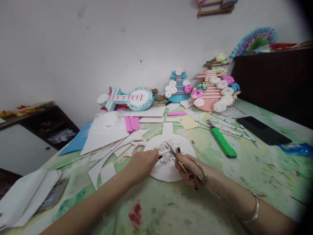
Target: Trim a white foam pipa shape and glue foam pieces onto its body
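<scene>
In the middle of the head view lies a white round board with a neck (163, 173), flat on the paint-stained table. Small white cut pieces (174, 143) are heaped on it. My left hand (144, 163) is closed, pinching a thin white strip (164, 151) over the board. My right hand (187, 166) grips a pair of gold-handled scissors (181, 163). Their blades point up and left, close to the strip's end. Part of the board is hidden behind both hands.
Left of the board lie white paper scraps (107, 173) and a white sheet (102, 137). A green utility knife (222, 140), striped sticks (232, 130) and a black phone (264, 130) lie right. Decorated paper instruments (179, 94) stand along the wall; another phone (52, 195) is front left.
</scene>
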Available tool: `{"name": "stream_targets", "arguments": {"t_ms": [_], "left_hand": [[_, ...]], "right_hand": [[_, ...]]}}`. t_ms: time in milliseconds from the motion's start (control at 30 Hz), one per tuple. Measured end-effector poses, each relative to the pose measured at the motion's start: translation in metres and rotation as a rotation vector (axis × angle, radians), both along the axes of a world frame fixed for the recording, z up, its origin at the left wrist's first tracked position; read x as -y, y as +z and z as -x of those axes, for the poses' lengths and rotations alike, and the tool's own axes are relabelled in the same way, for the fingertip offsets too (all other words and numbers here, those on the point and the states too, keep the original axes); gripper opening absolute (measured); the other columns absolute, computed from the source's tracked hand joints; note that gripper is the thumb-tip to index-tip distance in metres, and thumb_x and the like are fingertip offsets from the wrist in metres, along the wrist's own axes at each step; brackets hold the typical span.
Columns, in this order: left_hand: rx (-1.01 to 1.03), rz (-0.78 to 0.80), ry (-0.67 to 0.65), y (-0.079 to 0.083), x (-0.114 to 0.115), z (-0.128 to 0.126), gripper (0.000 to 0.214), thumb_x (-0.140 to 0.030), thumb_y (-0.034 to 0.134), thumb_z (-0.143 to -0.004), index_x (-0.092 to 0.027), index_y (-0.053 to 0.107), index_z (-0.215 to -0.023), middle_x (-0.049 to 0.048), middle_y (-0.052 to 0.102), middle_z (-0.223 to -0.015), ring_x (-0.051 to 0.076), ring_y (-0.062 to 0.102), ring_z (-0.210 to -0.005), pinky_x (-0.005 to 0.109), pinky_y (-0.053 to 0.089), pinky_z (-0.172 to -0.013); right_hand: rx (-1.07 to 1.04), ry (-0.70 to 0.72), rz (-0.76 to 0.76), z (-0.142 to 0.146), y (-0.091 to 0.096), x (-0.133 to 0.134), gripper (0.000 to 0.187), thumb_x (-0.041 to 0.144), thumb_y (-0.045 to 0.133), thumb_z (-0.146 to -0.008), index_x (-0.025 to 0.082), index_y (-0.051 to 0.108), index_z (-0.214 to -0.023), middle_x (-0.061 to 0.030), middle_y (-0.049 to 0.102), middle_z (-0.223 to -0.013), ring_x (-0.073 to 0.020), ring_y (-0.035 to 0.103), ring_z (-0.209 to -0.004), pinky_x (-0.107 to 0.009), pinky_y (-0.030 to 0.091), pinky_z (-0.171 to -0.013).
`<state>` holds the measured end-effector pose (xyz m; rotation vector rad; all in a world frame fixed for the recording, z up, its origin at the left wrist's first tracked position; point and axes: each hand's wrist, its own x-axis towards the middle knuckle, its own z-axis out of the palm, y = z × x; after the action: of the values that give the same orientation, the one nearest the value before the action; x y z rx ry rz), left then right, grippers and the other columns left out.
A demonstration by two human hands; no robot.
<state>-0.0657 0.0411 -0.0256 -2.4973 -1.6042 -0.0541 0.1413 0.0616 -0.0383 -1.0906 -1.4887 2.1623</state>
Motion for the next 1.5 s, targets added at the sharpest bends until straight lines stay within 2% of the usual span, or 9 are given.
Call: {"name": "stream_targets", "arguments": {"t_ms": [200,367,600,733,833,933,1100,1300,1500], "left_hand": [[0.001,0.060,0.059,0.004,0.005,-0.004,0.034,-0.032,0.021,-0.096,-0.017,0.050,-0.085,0.0061,0.065,-0.076,0.020,0.062,-0.069,0.027,0.036,-0.056],[0.018,0.092,0.096,0.007,0.005,-0.007,0.033,-0.032,0.023,-0.096,-0.017,0.050,-0.085,0.0059,0.064,-0.075,0.019,0.061,-0.069,0.026,0.036,-0.057],[0.213,0.143,0.093,0.007,0.001,0.000,0.030,-0.031,0.026,-0.095,-0.019,0.047,-0.078,0.0029,0.059,-0.071,0.017,0.056,-0.066,0.026,0.034,-0.060],[0.390,0.152,0.137,0.007,0.001,0.001,0.024,-0.026,0.029,-0.093,-0.019,0.044,-0.075,0.0004,0.055,-0.068,0.015,0.053,-0.064,0.026,0.034,-0.062],[0.408,0.149,0.125,0.009,0.001,-0.005,0.024,-0.026,0.029,-0.092,-0.019,0.043,-0.073,-0.0004,0.053,-0.066,0.015,0.051,-0.063,0.026,0.032,-0.061],[0.402,0.146,0.070,0.008,0.000,-0.014,0.025,-0.027,0.028,-0.093,-0.019,0.045,-0.077,0.0004,0.055,-0.068,0.015,0.052,-0.063,0.026,0.032,-0.060],[0.429,0.180,-0.024,0.004,-0.005,-0.027,0.024,-0.028,0.027,-0.094,-0.019,0.047,-0.085,0.0021,0.060,-0.076,0.015,0.055,-0.067,0.025,0.035,-0.060],[0.436,0.179,-0.023,0.001,-0.009,-0.029,0.024,-0.028,0.027,-0.094,-0.019,0.049,-0.087,0.0022,0.060,-0.075,0.016,0.056,-0.066,0.025,0.036,-0.060],[0.572,0.181,0.026,0.004,-0.010,-0.021,0.027,-0.032,0.033,-0.092,-0.020,0.054,-0.080,-0.0017,0.056,-0.064,0.013,0.049,-0.059,0.023,0.032,-0.056]], "right_hand": [[0.029,-0.011,0.040,0.001,0.005,0.003,0.047,0.066,0.038,-0.081,0.022,0.032,-0.066,0.0101,0.026,-0.042,-0.0041,0.014,-0.032,-0.015,0.014,-0.028],[0.040,-0.042,-0.012,0.000,0.002,0.006,0.042,0.061,0.038,-0.083,0.022,0.032,-0.068,0.0097,0.028,-0.045,-0.0041,0.018,-0.032,-0.014,0.015,-0.028],[0.092,-0.125,0.101,0.004,0.007,0.003,0.044,0.063,0.034,-0.084,0.022,0.030,-0.068,0.0100,0.025,-0.044,-0.0042,0.015,-0.034,-0.015,0.014,-0.031],[0.070,-0.068,-0.026,0.004,0.009,0.004,0.048,0.066,0.036,-0.081,0.021,0.030,-0.065,0.0089,0.028,-0.044,-0.0047,0.020,-0.034,-0.018,0.021,-0.032],[0.090,0.027,-0.164,0.003,0.012,0.007,0.050,0.067,0.041,-0.079,0.020,0.033,-0.063,0.0077,0.032,-0.046,-0.0050,0.026,-0.036,-0.019,0.024,-0.033],[0.105,0.047,-0.200,0.003,0.011,0.010,0.047,0.065,0.046,-0.078,0.020,0.037,-0.068,0.0077,0.035,-0.050,-0.0047,0.029,-0.038,-0.018,0.025,-0.035],[0.103,-0.014,-0.190,0.006,0.004,0.010,0.049,0.067,0.045,-0.076,0.021,0.033,-0.065,0.0087,0.031,-0.047,-0.0040,0.025,-0.036,-0.017,0.020,-0.032],[0.040,-0.048,-0.073,0.008,0.001,0.013,0.051,0.071,0.047,-0.073,0.022,0.031,-0.071,0.0101,0.029,-0.050,-0.0035,0.020,-0.037,-0.016,0.015,-0.031],[0.053,-0.101,-0.014,0.009,0.004,0.009,0.047,0.066,0.046,-0.077,0.022,0.029,-0.070,0.0107,0.026,-0.048,-0.0032,0.017,-0.037,-0.015,0.013,-0.033]]}}
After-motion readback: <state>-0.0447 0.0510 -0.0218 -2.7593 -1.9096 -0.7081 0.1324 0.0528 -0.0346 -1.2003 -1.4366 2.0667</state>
